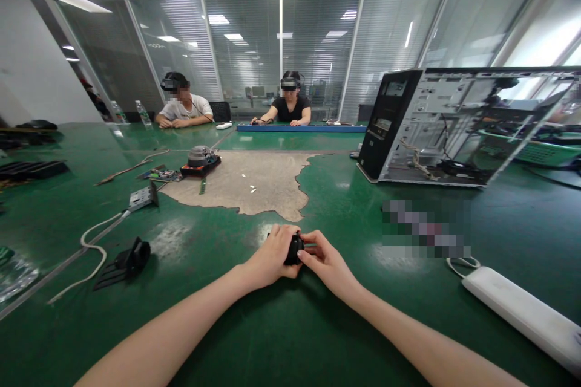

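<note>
Both hands meet near the middle of the green table (254, 338), around a small black part (294, 249). My left hand (275, 253) is wrapped over the part from the left and covers much of it. From the right, my right hand (323, 257) pinches the part's edge between thumb and fingers. The exact kind of this black part cannot be made out. Ahead of the hands lies a torn, bare beige patch (258, 175) of the tabletop with a few white scraps on it.
An opened computer case (394, 127) stands at right, with a white power strip (521, 314) nearer me. A black plastic bracket (129, 260), a metal port plate with cable (141, 196) and a fan heatsink (200, 160) lie at left. Two people sit across the table.
</note>
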Demonstrator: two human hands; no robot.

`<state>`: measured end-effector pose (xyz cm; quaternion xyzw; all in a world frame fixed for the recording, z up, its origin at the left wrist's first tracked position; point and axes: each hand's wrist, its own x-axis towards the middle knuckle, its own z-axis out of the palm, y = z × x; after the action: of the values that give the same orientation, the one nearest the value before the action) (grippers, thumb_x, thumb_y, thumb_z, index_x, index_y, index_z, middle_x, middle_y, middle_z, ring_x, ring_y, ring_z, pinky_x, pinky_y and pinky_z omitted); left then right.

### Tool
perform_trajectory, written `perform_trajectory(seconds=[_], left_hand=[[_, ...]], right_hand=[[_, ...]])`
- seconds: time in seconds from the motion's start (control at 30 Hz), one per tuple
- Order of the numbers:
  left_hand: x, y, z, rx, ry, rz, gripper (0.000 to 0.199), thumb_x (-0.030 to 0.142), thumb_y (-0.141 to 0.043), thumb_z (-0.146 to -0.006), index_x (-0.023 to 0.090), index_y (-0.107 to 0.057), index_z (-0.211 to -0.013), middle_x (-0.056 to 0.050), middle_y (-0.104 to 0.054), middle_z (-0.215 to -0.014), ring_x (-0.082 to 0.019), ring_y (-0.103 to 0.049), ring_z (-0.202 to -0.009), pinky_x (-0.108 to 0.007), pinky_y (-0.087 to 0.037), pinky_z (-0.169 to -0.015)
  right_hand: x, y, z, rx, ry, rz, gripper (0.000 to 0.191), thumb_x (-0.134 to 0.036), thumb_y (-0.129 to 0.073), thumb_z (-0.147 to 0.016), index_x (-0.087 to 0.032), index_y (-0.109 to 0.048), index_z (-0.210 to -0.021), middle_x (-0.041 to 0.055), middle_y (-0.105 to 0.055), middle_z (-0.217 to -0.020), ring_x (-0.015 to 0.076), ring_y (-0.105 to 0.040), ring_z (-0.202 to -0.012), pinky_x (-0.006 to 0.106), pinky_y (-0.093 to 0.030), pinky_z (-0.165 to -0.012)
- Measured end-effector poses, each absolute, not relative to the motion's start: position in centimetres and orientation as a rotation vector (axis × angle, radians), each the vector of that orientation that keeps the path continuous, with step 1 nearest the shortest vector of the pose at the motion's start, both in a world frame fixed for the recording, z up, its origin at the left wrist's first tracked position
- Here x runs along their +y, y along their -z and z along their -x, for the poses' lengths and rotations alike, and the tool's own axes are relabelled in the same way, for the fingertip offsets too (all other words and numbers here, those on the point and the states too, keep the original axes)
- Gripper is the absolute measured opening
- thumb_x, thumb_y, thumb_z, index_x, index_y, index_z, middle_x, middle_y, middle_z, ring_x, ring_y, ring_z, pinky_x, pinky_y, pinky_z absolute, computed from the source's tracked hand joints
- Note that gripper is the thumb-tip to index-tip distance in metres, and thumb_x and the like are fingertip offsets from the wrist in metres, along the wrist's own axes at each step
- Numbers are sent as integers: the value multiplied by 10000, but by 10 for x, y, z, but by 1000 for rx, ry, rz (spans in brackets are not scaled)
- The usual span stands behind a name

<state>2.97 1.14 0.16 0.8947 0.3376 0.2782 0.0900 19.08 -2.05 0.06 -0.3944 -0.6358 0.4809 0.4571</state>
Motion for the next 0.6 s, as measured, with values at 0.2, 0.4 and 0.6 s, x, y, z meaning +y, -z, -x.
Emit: perform_trajectory(seconds=[0.2,0.4,0.6], left_hand=[[11,-2,-29,997,-800,-2689,559,134,-574,-619,167,-335,-1123,-74,-461,-1058,-232,-397,-910,-374,-396,-815],[12,-3,-29,1014,-804,-2645,555,152,-585,-620,168,-341,-1119,-69,-464,-1016,-229,-404,-896,-375,-399,-806],[12,-2,-29,1007,-805,-2633,554,157,-587,-623,184,-339,-1117,-67,-459,-1028,-233,-406,-896,-391,-393,-813]], right_hand=[[-19,2,-192,-1584,-1085,914,122,-252,-548,-782,-212,-512,-891,29,-503,-972,165,-548,-949,303,-492,-798],[-18,2,-191,-1576,-1110,984,206,-239,-532,-790,-208,-467,-983,47,-533,-1012,177,-557,-968,359,-473,-843],[-21,2,-190,-1601,-1087,994,192,-246,-517,-799,-207,-480,-984,51,-533,-1027,176,-554,-976,362,-479,-847]])
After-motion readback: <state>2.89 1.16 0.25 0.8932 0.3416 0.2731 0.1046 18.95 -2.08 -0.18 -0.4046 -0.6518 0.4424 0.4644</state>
